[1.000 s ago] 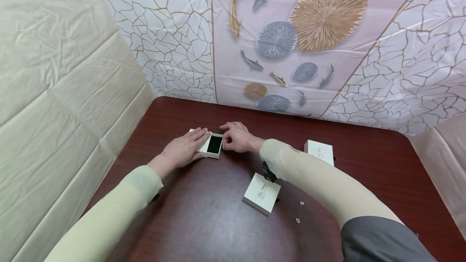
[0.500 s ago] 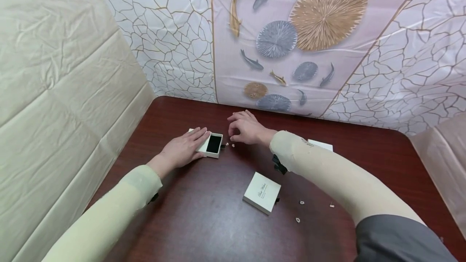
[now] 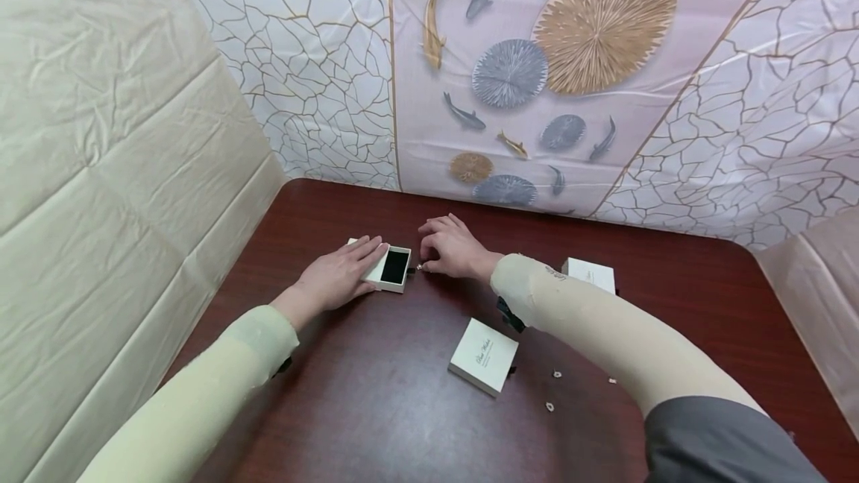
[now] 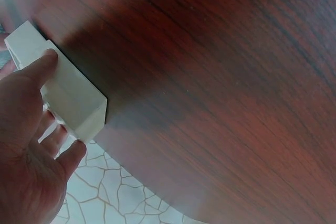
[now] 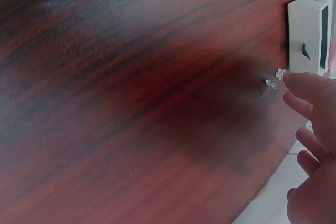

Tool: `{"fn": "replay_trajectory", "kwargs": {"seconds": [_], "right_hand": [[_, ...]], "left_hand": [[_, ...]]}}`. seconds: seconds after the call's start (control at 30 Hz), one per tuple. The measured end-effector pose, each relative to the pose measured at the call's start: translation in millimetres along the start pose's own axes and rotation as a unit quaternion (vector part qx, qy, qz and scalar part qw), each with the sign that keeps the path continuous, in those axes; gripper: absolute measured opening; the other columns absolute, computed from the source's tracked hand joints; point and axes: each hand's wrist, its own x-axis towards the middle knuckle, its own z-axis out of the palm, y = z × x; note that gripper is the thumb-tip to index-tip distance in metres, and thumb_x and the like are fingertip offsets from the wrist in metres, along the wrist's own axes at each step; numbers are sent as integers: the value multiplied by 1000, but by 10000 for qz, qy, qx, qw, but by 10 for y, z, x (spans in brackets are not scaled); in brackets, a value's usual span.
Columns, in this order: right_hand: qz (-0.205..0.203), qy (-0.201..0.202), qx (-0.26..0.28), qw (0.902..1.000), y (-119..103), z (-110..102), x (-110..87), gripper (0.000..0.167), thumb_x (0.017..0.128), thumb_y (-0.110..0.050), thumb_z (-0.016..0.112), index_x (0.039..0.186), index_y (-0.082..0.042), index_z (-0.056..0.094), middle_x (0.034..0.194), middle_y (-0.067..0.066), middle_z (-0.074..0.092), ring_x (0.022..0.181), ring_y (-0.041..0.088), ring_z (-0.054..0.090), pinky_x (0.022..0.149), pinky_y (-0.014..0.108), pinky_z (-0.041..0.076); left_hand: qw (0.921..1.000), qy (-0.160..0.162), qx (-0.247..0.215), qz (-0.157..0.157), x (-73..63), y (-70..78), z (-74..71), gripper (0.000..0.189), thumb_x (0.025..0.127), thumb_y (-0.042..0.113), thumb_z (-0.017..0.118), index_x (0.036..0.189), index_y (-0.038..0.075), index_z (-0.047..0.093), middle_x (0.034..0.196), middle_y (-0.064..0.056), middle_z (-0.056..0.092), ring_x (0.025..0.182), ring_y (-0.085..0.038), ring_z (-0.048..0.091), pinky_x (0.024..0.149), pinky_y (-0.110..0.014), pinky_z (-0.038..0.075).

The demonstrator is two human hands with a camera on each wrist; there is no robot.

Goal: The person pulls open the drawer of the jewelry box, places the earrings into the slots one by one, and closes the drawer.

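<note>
In the head view my left hand [image 3: 335,274] holds a small white drawer-style box [image 3: 373,274], slid partly out to show a black lining [image 3: 395,267]. The left wrist view shows the thumb [image 4: 43,67] along one side of the box sleeve [image 4: 79,93] and fingers round the other. Just right of the box's black pull tab, my right hand [image 3: 452,246] reaches down with loosely bent fingers. Two small flower-shaped stud earrings lie by its thumb in the right wrist view: one earring [image 5: 281,73] right at the thumb tip, the other earring [image 5: 269,84] beside it.
A closed white box [image 3: 484,356] with printed lettering lies nearer on the dark red wooden table [image 3: 376,393]. Another white box [image 3: 590,274] is partly behind the right forearm. Small earrings [image 3: 557,374] lie scattered at the right. Patterned cloth [image 3: 510,73] hangs behind.
The right hand has drawn back from the drawer's end, uncovering the pull tab and two earrings, then lowered again toward the earrings. The left hand and its box have stayed put.
</note>
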Motion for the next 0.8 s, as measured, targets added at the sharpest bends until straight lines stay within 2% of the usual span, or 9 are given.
{"fn": "replay_trajectory", "kwargs": {"seconds": [0.4,0.6,0.8], "right_hand": [[12,73,120,9999,-49,127,37,9,91,-16,83,86,-14,75,145,15,63,141,37,49,127,66,23],[-103,162,45,9998,-54,146,54,14,88,-14,84,81,-15,73,143,14,64,140,36,51,126,67,25],[-113,206,75,9997,-39,150,71,14,88,-12,83,79,-15,73,142,14,64,139,36,51,126,67,26]], "left_hand": [[9999,64,27,77,-15,-3,10,71,102,32,74,159,-2,47,163,-24,47,151,-41,45,123,-50,40],[9996,230,41,129,-26,-3,17,71,100,30,76,157,-4,49,161,-24,49,149,-42,48,121,-50,42],[9997,206,58,106,-15,-13,24,70,101,30,76,157,-3,49,162,-24,48,149,-41,47,121,-50,42]]}}
